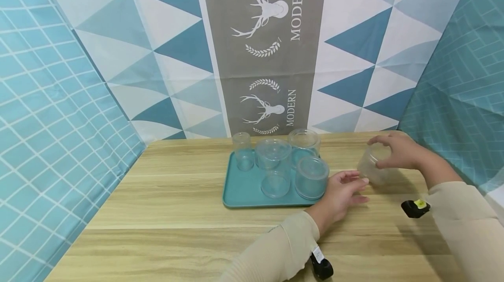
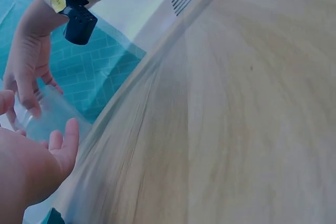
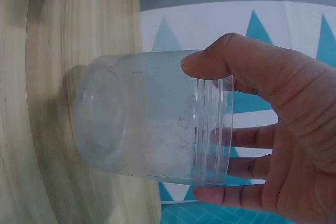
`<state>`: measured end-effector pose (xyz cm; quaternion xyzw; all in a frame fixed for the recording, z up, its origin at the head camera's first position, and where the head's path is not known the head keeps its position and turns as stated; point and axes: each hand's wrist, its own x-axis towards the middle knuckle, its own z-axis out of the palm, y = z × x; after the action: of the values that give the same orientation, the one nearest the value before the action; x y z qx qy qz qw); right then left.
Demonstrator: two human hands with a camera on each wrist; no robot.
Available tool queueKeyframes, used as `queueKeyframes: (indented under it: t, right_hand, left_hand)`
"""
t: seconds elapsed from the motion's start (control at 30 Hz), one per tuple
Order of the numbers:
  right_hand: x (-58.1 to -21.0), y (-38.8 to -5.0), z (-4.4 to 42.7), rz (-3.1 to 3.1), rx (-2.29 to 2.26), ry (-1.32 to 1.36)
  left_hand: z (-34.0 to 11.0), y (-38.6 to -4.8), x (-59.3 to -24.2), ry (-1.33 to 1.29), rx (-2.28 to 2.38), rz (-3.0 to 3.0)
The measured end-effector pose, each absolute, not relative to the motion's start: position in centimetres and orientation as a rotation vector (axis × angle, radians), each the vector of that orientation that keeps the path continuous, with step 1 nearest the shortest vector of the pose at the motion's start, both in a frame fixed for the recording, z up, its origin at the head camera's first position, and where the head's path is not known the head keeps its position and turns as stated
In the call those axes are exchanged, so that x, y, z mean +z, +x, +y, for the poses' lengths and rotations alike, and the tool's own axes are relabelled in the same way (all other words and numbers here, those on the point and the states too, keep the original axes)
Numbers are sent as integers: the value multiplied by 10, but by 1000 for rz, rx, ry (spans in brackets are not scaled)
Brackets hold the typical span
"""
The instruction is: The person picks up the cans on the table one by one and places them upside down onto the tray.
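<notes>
My right hand (image 1: 401,153) grips a clear plastic jar (image 1: 369,167) by its ridged rim, thumb on one side and fingers on the other. The jar is tilted above the right part of the table; whether its base touches the wood I cannot tell. In the right wrist view the jar (image 3: 142,119) looks see-through, with nothing visible inside. Just left of it, my left hand (image 1: 342,192) has its fingers loosely spread and holds nothing. Beside that hand, a wide lidded jar (image 1: 312,179) stands on the teal tray (image 1: 241,190).
Several more clear jars share the tray, among them a tall narrow jar (image 1: 243,151) at the back left and a wide jar (image 1: 304,140) at the back right. The wooden table (image 1: 165,212) ends at a patterned cloth wall (image 1: 271,63) behind.
</notes>
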<state>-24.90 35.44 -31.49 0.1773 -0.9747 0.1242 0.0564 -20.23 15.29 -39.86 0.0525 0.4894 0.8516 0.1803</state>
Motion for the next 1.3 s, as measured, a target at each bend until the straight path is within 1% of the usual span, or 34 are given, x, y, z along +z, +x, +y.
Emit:
queueKeyframes:
  t: [0.33,0.57,1.13,1.3]
  right_hand:
    - [-304,-228,344,-2907,461,580]
    - [-295,-211,338,-2857,505,643]
    - [-288,-172,345,-2723,661,775]
    - [-287,-162,342,-2692,728,811]
  left_hand:
    - [155,-200,-403,83,2433,1236]
    - [149,-198,-402,95,2410,1056]
    - [150,-193,-398,24,2389,778]
    - [148,-191,-396,61,2351,703]
